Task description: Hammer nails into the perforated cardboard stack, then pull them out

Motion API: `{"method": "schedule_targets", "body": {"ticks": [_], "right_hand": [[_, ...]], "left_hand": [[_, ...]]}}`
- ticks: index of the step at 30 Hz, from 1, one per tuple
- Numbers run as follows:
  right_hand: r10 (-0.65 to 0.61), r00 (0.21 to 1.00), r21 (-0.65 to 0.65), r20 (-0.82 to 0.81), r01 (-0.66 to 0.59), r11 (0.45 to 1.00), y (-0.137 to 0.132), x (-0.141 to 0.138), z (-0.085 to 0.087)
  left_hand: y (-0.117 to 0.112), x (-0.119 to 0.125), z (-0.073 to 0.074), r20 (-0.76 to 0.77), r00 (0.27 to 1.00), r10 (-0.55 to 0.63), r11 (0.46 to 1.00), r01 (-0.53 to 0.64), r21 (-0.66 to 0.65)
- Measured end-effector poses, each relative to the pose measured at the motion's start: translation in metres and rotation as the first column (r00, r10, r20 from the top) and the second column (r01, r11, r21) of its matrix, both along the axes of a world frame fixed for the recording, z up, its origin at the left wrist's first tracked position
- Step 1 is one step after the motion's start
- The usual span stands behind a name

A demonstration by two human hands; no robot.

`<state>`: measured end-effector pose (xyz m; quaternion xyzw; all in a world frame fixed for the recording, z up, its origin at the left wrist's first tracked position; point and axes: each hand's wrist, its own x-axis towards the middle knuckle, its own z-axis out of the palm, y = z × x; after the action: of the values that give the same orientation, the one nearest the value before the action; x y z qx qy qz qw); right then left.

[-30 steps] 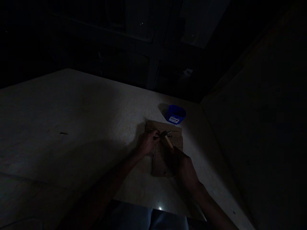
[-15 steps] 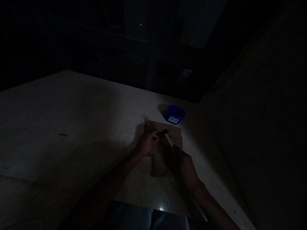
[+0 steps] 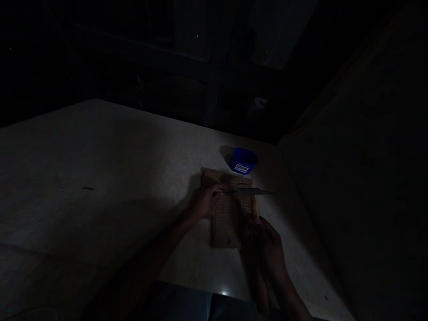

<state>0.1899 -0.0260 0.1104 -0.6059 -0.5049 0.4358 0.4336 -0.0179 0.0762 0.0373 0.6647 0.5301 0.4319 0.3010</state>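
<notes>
The scene is very dim. A brown wooden board (image 3: 227,218) lies on the pale table (image 3: 117,178). My left hand (image 3: 203,203) rests on the board's left edge, with its fingertips pinched on a small dark thing that I cannot make out. My right hand (image 3: 267,240) is closed round the wooden handle of a hammer-like tool (image 3: 254,196). The tool's metal head lies crosswise over the board's far right part, just right of my left fingertips.
A small blue tub (image 3: 244,160) with a white label stands just beyond the board. The table's near edge (image 3: 200,287) is close to my body. A dark wall rises at the right, and dark cabinets stand behind the table.
My right hand has drawn back toward me and to the right. The tool's head has swung from beside my left fingertips out toward the board's right edge. My left hand has stayed put.
</notes>
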Motion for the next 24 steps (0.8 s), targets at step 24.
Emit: {"method": "schedule_targets", "body": {"ticks": [24], "right_hand": [[-0.070, 0.702, -0.206, -0.709, -0.111, 0.972, -0.029, 0.029, -0.055]], "left_hand": [[-0.048, -0.075, 0.008, -0.056, 0.947, 0.316, 0.943, -0.307, 0.130]]}}
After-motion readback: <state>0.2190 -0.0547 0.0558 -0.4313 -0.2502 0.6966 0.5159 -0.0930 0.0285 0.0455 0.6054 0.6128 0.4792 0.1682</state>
